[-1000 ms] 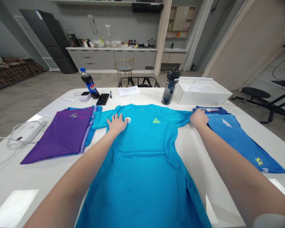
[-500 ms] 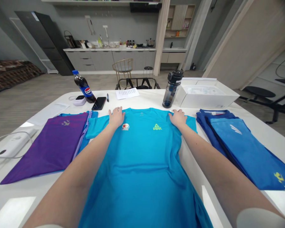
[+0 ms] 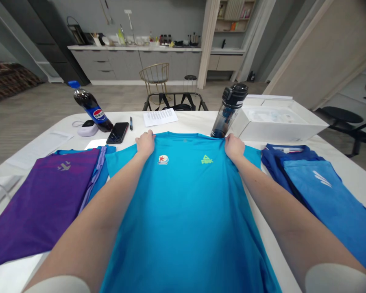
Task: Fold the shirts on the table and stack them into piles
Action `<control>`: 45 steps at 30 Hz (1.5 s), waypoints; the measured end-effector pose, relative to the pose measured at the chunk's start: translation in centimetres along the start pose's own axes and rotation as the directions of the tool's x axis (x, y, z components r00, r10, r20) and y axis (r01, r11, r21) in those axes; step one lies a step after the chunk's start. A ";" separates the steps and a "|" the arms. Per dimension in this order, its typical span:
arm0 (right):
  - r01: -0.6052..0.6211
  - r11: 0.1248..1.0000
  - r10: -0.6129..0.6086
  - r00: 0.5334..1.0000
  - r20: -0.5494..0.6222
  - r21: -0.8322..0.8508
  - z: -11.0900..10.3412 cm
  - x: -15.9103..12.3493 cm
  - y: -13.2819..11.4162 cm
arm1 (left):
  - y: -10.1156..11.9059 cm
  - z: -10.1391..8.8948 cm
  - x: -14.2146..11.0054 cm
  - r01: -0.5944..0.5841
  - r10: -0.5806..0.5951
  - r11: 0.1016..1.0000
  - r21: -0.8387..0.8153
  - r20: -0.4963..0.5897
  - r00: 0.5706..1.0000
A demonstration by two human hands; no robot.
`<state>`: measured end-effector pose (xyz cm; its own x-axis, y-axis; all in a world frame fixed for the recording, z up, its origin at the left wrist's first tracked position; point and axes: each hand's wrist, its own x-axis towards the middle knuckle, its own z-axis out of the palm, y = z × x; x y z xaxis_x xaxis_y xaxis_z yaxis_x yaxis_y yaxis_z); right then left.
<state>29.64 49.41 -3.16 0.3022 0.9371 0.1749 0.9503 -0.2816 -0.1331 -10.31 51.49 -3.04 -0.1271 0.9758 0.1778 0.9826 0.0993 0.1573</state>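
Note:
A turquoise T-shirt (image 3: 184,195) lies front up before me, its collar at the far end, with a round star badge on one side of the chest and a green logo on the other. My left hand (image 3: 145,143) is closed on its left shoulder, close to the sleeve seam. On the opposite shoulder my right hand (image 3: 234,146) grips the fabric in the same way. Between the two hands the cloth is stretched fairly smooth. The lower hem runs out of view at the bottom.
Left stand folded purple clothes (image 3: 51,195), a phone (image 3: 117,133), a pen (image 3: 131,123) and a cola bottle (image 3: 93,108). Right lie folded blue clothes (image 3: 329,191). Beyond the right hand are a water bottle (image 3: 227,114) and a white box (image 3: 268,128). A printed sheet (image 3: 160,117) lies at the table's far edge.
Both hands have gone from lying spread on the shoulders to gripping them. The shirt is pulled tauter and its creases are mostly gone. The camera view has come closer.

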 end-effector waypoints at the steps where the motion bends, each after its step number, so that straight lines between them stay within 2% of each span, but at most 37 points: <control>1: 0.003 1.000 -0.003 1.000 -0.006 0.006 0.1 0.3 0.1 | 0.2 -0.1 0.0 -0.004 0.005 1.000 0.013 -0.038 0.999; 4: -0.013 0.999 0.015 0.999 -0.039 0.050 0.2 0.1 0.1 | 0.9 -0.4 -0.9 -0.095 0.105 0.993 0.068 -0.170 0.980; 6: -0.024 0.996 0.029 0.997 -0.065 0.081 0.1 -0.8 -0.2 | 1.4 -0.7 -2.3 -0.215 0.227 0.973 0.088 -0.172 0.958; 9: 0.032 0.995 -0.027 0.998 -0.058 0.089 -0.1 -2.6 -1.1 | 2.0 -0.6 -4.6 -0.321 0.323 0.946 0.046 -0.061 0.944; 14: 0.209 0.977 -0.211 0.977 0.037 0.050 0.1 -4.7 -2.7 | 1.8 0.4 -6.7 -0.208 0.213 0.977 -0.048 0.149 0.966; 16: 0.238 0.970 -0.241 0.968 0.071 0.047 0.5 -4.7 -3.0 | 1.6 0.7 -6.6 -0.164 0.175 0.984 -0.064 0.226 0.958; 18: 0.227 0.973 -0.230 0.968 0.103 0.045 0.9 -4.3 -3.3 | 1.5 0.9 -6.2 -0.151 0.163 0.986 -0.068 0.254 0.953; 24: 0.155 0.988 -0.157 0.973 0.169 0.029 1.9 -2.5 -3.9 | 2.0 1.3 -4.5 -0.144 0.156 0.987 -0.067 0.237 0.959; 32: 0.156 0.987 -0.160 0.975 0.157 0.037 2.4 -0.9 -4.4 | 2.2 2.2 -1.9 -0.147 0.161 0.986 -0.077 0.219 0.963; 36: 0.166 0.985 -0.170 0.976 0.133 0.041 2.3 -0.8 -4.3 | 2.4 2.1 -1.6 -0.147 0.158 0.986 -0.073 0.193 0.968; 39: 0.223 0.974 -0.225 0.967 0.121 0.033 1.7 -1.8 -4.0 | 2.6 1.4 -2.9 -0.159 0.165 0.985 -0.060 0.108 0.980; 41: 0.313 0.950 -0.313 0.940 0.134 0.025 1.0 -3.1 -3.7 | 2.8 0.8 -4.8 -0.191 0.194 0.980 -0.050 0.075 0.978; 45: 0.458 0.888 -0.457 0.865 0.209 0.044 -0.2 -6.5 -2.6 | 3.0 -0.6 -10.0 -0.262 0.267 0.963 -0.055 0.104 0.958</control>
<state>25.17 44.00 -3.79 -0.1884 0.9821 0.0084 0.9788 0.1885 -0.0806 -6.14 41.90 -3.72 0.1543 0.9817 0.1112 0.9725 -0.1708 0.1585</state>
